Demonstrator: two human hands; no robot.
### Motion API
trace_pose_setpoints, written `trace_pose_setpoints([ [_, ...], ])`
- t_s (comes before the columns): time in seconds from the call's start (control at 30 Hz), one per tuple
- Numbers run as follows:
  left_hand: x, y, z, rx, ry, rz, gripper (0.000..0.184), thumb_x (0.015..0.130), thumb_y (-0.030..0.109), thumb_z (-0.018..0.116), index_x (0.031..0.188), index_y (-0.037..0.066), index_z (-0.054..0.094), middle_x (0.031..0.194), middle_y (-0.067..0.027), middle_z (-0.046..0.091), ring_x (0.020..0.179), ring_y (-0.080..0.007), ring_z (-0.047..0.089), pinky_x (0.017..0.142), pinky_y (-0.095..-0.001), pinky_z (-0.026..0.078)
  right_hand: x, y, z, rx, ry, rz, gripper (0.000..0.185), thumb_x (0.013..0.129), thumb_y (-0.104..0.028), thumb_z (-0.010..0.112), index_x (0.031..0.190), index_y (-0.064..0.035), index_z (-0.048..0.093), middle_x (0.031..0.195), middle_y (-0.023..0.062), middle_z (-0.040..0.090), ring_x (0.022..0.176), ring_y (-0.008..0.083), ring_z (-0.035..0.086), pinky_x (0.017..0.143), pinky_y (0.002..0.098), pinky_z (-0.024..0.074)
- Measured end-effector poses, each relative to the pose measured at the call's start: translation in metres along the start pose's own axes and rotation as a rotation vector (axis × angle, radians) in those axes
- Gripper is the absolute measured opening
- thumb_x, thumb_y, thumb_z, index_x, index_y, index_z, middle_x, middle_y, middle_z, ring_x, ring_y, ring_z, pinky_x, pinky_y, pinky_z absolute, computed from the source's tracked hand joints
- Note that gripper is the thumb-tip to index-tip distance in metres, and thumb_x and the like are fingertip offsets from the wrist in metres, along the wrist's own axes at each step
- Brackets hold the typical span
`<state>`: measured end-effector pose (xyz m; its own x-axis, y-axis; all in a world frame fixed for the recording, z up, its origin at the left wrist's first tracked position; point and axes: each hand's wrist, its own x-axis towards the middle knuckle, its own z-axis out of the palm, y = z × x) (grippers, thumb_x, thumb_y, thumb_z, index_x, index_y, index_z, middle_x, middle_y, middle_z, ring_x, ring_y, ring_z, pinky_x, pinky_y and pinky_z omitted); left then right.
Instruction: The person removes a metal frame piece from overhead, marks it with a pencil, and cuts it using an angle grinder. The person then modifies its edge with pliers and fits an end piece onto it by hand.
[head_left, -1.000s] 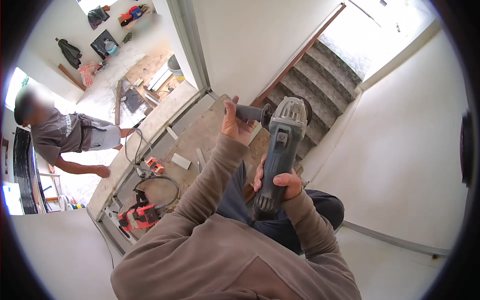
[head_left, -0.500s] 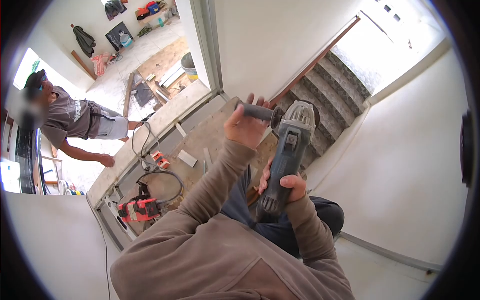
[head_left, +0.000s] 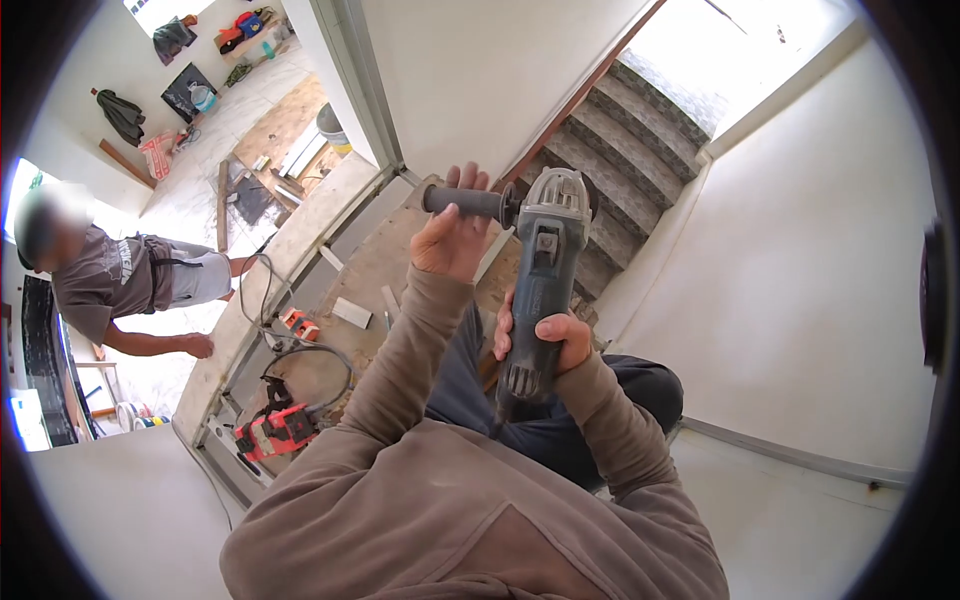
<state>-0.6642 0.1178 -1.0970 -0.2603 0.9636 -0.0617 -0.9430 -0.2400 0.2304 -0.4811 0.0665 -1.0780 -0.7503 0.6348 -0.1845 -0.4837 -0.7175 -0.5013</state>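
Head view: an angle grinder (head_left: 541, 275) is held over the person's bent legs (head_left: 637, 385), its head pointing away.
The right hand (head_left: 570, 342) clasps the grinder's rear body; the left hand (head_left: 447, 244) is half-curled at the side handle (head_left: 465, 202), whether gripping I cannot tell. A red tool (head_left: 275, 432) lies near the pale ledge's (head_left: 325, 215) lower end; a co-worker's hand (head_left: 200, 345) is by its far edge.
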Motion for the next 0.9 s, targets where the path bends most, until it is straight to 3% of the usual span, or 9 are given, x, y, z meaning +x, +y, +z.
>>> trace_pose_setpoints([
  [0.17,0.019,-0.017,-0.066,-0.027,-0.005,0.019,0.056,0.098,0.031,0.064,0.143,0.006,0.043,0.139,-0.0145,0.054,0.131,-0.0275,0.051,0.102,-0.043,0.05,0.0,0.001,-0.005,0.017,-0.038,0.014,0.058,0.066,-0.018,0.066,0.117,0.0024,0.048,0.094,0.0174,0.061,0.08,0.0306,0.064,0.074,0.0438,0.0556],
  [0.23,0.02,-0.013,-0.051,-0.169,-0.164,-0.012,0.053,0.098,0.023,0.064,0.144,0.006,0.042,0.139,-0.0144,0.053,0.132,-0.0271,0.051,0.1,-0.0403,0.052,0.0,0.0,-0.005,0.027,-0.047,0.023,0.058,0.066,-0.018,0.066,0.118,0.0022,0.048,0.094,0.0173,0.061,0.08,0.0306,0.064,0.075,0.0442,0.0554],
  [0.37,-0.001,0.001,0.016,-0.012,-0.06,-0.03,0.057,0.093,0.034,0.07,0.138,0.009,0.047,0.118,-0.0091,0.062,0.115,-0.0247,0.061,0.085,-0.0353,0.055,0.0,0.001,-0.003,0.07,-0.06,0.006,0.06,0.066,-0.018,0.066,0.119,0.0018,0.048,0.094,0.0169,0.06,0.081,0.0306,0.063,0.076,0.0447,0.0549],
  [0.47,0.006,-0.01,-0.011,0.158,-0.06,0.096,0.063,0.091,0.043,0.07,0.138,0.009,0.047,0.118,-0.0087,0.062,0.115,-0.0243,0.061,0.087,-0.0383,0.054,-0.002,0.0,-0.003,0.08,-0.072,-0.003,0.06,0.066,-0.019,0.067,0.119,0.0014,0.048,0.094,0.0165,0.06,0.081,0.0306,0.063,0.076,0.0447,0.0548],
  [0.57,0.017,-0.015,-0.044,0.056,-0.062,0.009,0.059,0.094,0.024,0.069,0.143,0.008,0.041,0.133,-0.0134,0.057,0.131,-0.0294,0.051,0.11,-0.0436,0.044,0.0,0.0,-0.005,0.043,-0.069,0.016,0.06,0.066,-0.02,0.067,0.119,0.0012,0.048,0.094,0.016,0.059,0.08,0.0304,0.063,0.075,0.0447,0.0549],
  [0.63,0.031,-0.014,-0.053,-0.224,-0.398,-0.064,0.058,0.094,0.018,0.068,0.144,0.008,0.04,0.135,-0.0137,0.056,0.133,-0.0302,0.05,0.109,-0.0432,0.045,0.001,0.001,-0.004,0.019,-0.044,0.029,0.06,0.066,-0.02,0.067,0.118,0.0011,0.048,0.093,0.0159,0.059,0.08,0.0303,0.063,0.075,0.0446,0.0549],
  [0.7,0.029,-0.013,-0.053,-0.272,-0.428,-0.09,0.059,0.092,0.019,0.071,0.142,0.008,0.042,0.133,-0.0129,0.057,0.132,-0.0304,0.05,0.107,-0.0432,0.047,0.001,0.002,-0.002,0.012,-0.01,0.03,0.059,0.065,-0.02,0.067,0.117,0.001,0.048,0.093,0.0158,0.059,0.08,0.0301,0.063,0.075,0.0443,0.0548],
  [0.77,0.006,0.004,-0.007,-0.082,-0.156,-0.068,0.062,0.088,0.028,0.077,0.138,0.009,0.045,0.126,-0.0109,0.061,0.13,-0.0302,0.053,0.105,-0.0438,0.049,0.002,0.002,-0.004,0.029,-0.017,0.023,0.062,0.066,-0.02,0.067,0.121,0.0008,0.046,0.094,0.0157,0.059,0.081,0.0307,0.064,0.077,0.0466,0.054],
  [0.9,0.015,-0.008,-0.04,0.062,-0.085,0.016,0.06,0.089,0.027,0.075,0.138,0.009,0.046,0.13,-0.0121,0.059,0.132,-0.0308,0.051,0.109,-0.0467,0.046,0.004,0.001,-0.009,0.042,-0.042,0.016,0.064,0.067,-0.021,0.066,0.123,0.001,0.046,0.095,0.016,0.06,0.081,0.0311,0.064,0.077,0.0475,0.0542],
])
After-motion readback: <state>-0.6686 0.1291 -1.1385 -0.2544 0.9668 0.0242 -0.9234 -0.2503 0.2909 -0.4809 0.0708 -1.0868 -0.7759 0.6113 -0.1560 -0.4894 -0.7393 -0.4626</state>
